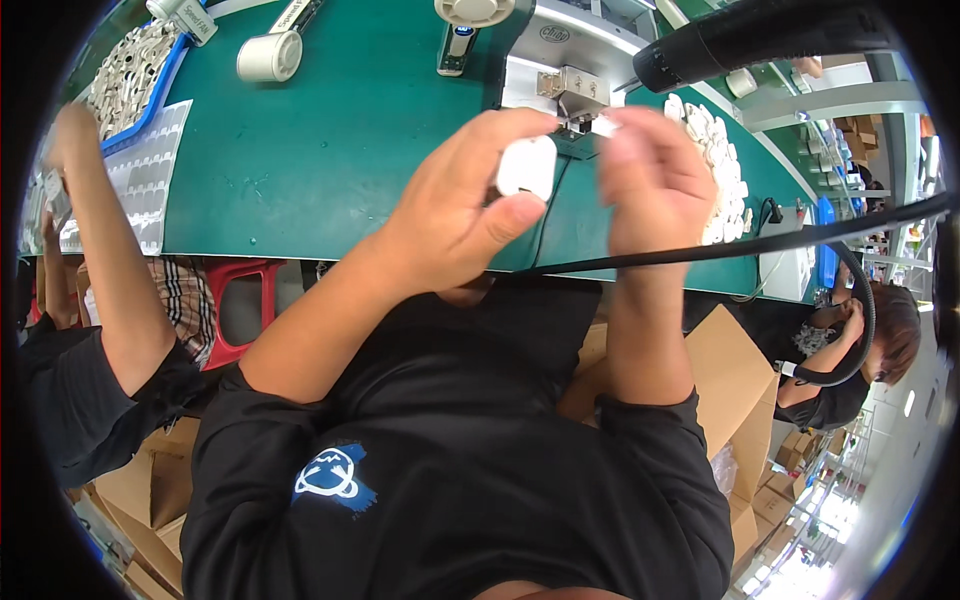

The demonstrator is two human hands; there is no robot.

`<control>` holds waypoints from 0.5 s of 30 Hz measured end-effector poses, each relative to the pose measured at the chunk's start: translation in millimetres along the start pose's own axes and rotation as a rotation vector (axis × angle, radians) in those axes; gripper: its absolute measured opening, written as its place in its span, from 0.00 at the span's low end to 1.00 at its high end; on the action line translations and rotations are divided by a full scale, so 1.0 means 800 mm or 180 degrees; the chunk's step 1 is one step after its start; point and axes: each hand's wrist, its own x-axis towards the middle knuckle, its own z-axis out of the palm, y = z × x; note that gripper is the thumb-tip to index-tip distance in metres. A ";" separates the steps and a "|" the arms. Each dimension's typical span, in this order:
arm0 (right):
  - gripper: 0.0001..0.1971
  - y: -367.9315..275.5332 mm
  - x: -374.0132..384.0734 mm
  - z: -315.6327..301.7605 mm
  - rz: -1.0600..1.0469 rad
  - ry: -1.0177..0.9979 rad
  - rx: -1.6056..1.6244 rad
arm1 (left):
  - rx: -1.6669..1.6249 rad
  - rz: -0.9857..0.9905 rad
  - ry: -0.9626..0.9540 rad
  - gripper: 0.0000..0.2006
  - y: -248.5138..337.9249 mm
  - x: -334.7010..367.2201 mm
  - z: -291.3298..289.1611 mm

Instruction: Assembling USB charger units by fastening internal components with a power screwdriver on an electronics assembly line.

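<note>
My left grip [462,195] clasps a white part [526,166], likely light and stiff, best held by its edges; my blurred right grip [660,178] I cannot read.

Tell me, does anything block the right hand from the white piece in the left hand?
Nothing visible does. A gap lies between the blurred right hand and the white piece, which the left hand holds. The black cable crosses lower, over the right forearm.

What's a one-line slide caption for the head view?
Left hand holding a rounded white part, blurred right hand beside a metal fixture, at a green worktop.
</note>
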 end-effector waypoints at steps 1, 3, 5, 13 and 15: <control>0.08 -0.002 0.013 -0.005 -0.0697 0.0627 0.0204 | -0.0552 -0.0242 0.0148 0.24 -0.010 -0.008 0.006; 0.14 -0.020 0.063 -0.010 -0.2155 0.1400 -0.0070 | -0.1011 -0.0381 0.0346 0.23 -0.015 -0.007 0.005; 0.13 -0.035 0.105 -0.004 -0.1918 0.1105 0.0843 | -0.1072 -0.0245 0.0411 0.21 -0.016 -0.003 0.007; 0.10 -0.041 0.108 0.029 -0.0428 0.0544 0.1057 | -0.0829 -0.0146 0.0761 0.24 -0.027 -0.005 0.016; 0.10 -0.027 0.108 0.021 -0.0361 0.0600 0.0985 | -0.0830 -0.0155 0.0729 0.24 -0.028 -0.003 0.018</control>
